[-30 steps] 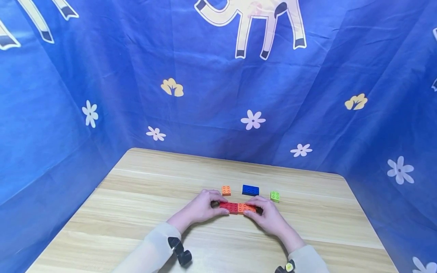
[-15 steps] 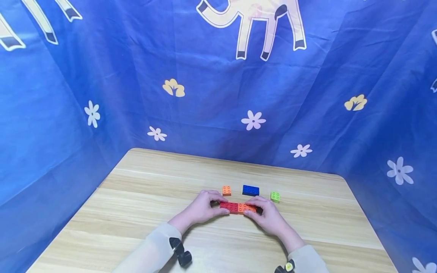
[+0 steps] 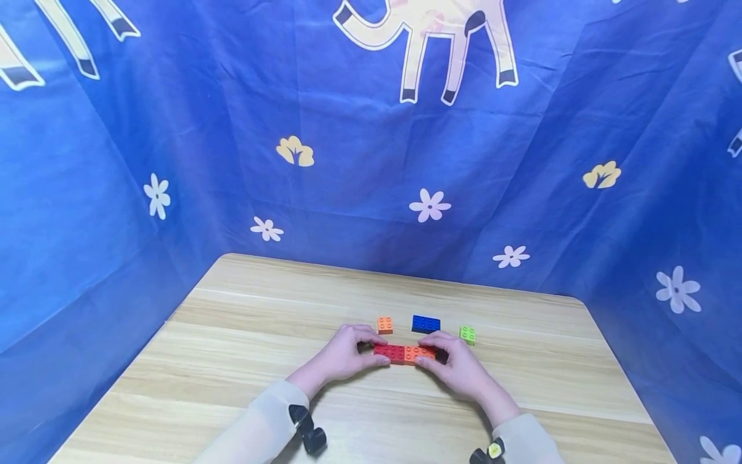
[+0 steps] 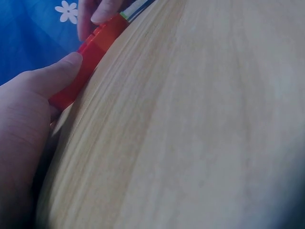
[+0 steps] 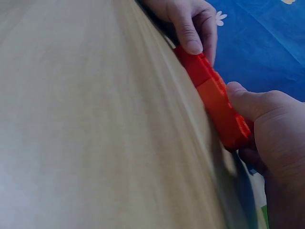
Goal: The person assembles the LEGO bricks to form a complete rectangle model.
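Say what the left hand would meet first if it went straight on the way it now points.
Beyond the red building brick that the left hand grips, it would likely meet the longer orange building brick, end to end with the red one and held by the right hand.

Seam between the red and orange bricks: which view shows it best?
The right wrist view: the seam between red brick and orange brick shows large and uncovered on their sides. The head view shows it from above, small; in the left wrist, I can't make it out.
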Demonstrator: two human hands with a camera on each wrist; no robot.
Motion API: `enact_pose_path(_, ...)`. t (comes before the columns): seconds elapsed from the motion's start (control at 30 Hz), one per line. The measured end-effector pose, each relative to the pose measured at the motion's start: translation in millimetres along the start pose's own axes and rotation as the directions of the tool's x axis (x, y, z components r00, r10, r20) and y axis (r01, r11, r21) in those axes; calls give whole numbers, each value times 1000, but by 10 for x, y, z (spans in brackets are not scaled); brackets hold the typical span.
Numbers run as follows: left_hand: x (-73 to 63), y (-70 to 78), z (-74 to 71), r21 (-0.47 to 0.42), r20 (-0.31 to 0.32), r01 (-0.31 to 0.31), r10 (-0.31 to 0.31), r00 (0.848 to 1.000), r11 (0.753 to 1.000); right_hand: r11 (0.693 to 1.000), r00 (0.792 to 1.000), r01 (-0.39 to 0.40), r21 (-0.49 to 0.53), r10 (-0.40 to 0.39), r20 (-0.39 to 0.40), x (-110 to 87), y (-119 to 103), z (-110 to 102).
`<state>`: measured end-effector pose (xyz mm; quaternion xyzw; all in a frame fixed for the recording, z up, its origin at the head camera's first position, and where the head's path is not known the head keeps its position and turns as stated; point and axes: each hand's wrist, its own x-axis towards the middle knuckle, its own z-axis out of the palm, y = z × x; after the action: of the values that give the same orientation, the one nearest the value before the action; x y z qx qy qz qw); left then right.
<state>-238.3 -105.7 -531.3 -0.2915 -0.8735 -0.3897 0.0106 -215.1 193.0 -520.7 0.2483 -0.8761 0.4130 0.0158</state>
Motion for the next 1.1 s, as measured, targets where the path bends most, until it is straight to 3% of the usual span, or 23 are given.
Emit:
enact_pose_path(0.4,-18,14,-7,-4,-7,13,-13,1000,1000,994,988,103,-23,-105,-116,202,108,-226)
enact_pose_path(0.53,-28,41,-9,-5,-5,29,-29,1000,1000,995,987,88,-36,-92,-132,287,198,-290)
enact_pose_path(0.87,-25,64,-7,-36,-13,31,-31,999,999,993,996,47,-111,-55,-69,418,319,-339)
enact_pose_path(1.1,-35,78,-22,-42,-10,31,-32,999,999,991,1000,-13,-135,12,-10,456,333,-318)
